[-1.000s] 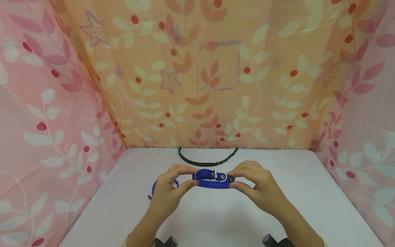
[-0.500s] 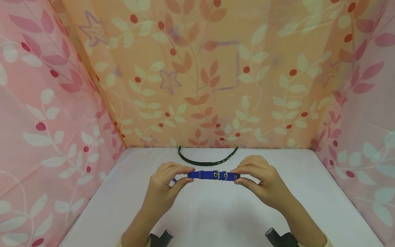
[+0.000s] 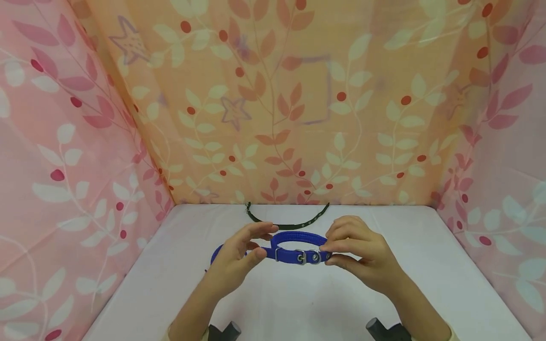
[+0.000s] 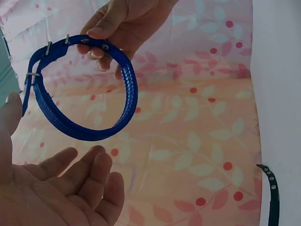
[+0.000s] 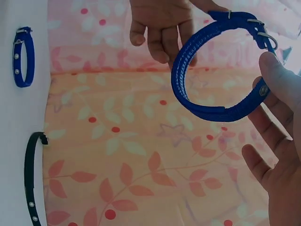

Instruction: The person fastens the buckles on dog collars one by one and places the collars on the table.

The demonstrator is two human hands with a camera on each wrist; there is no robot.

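A blue collar with a ribbed inner face and silver buckle hardware is buckled into an open ring, held above the white tabletop. The right hand pinches it beside the buckle; the left hand holds its other end between thumb and loosely spread fingers. Half a second ago it looked like a flat, straight band; now the loop shows. A dark collar lies behind.

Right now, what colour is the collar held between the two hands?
Bright blue collar, with silver metal buckle; the left wrist view shows it best.
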